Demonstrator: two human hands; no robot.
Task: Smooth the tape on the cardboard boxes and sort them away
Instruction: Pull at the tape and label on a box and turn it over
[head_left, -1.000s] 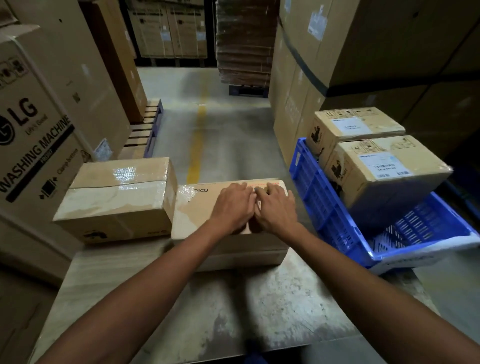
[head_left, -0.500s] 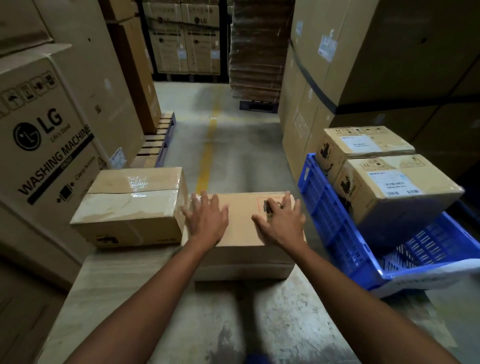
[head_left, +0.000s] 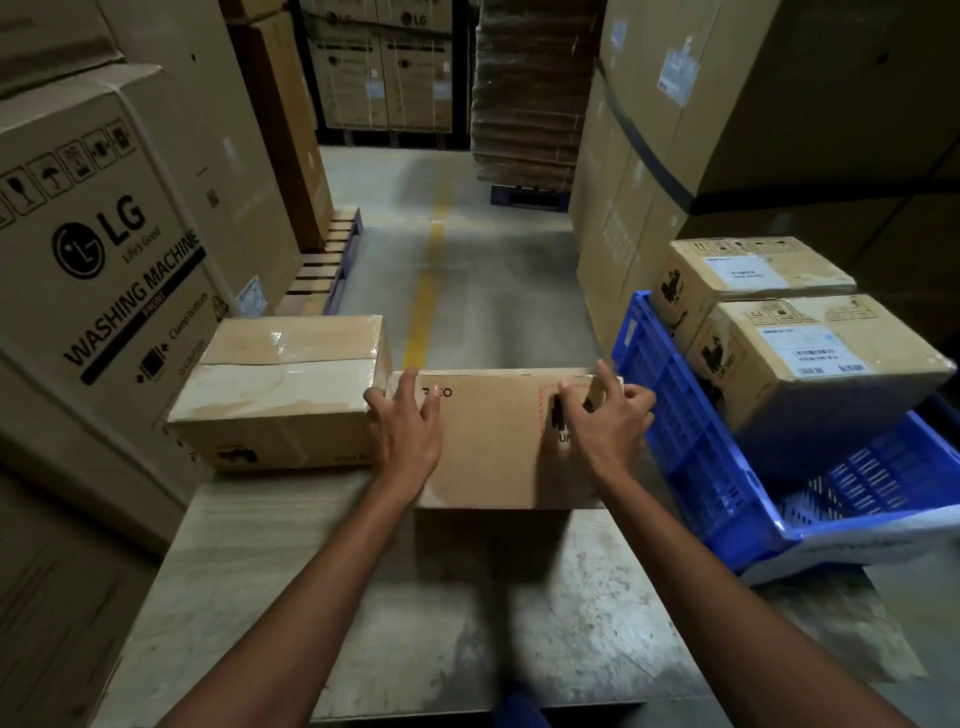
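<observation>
The middle box (head_left: 493, 441) lies on the grey table (head_left: 467, 623), at its far edge, with its long side running left to right. Printed letters on its top are partly covered, and a red mark with black print shows near its right end.

The left hand (head_left: 405, 431) lies flat on the left end of the middle box. Its fingers are straight and spread, the fingertips reach the far edge, and the thumb points left. It presses on the cardboard and grasps nothing.

The right hand (head_left: 605, 423) sits on the far right corner of the same box. Its index finger extends to the far edge, and its outer fingers curl over the right end, so this hand grips the box. The area is slightly blurred.

The taped box (head_left: 280, 389) stands just left of the middle box, on the table's far left corner, with a glossy strip across its top. The left hand hides the junction, so we cannot tell whether the two boxes touch.

The blue crate (head_left: 691, 457) stands to the right of the table and is tilted. The near labelled box (head_left: 810, 364) rests inside it, also tilted. The far labelled box (head_left: 743, 273) sits directly behind. A large washing machine carton (head_left: 93, 260) stands at far left.
</observation>
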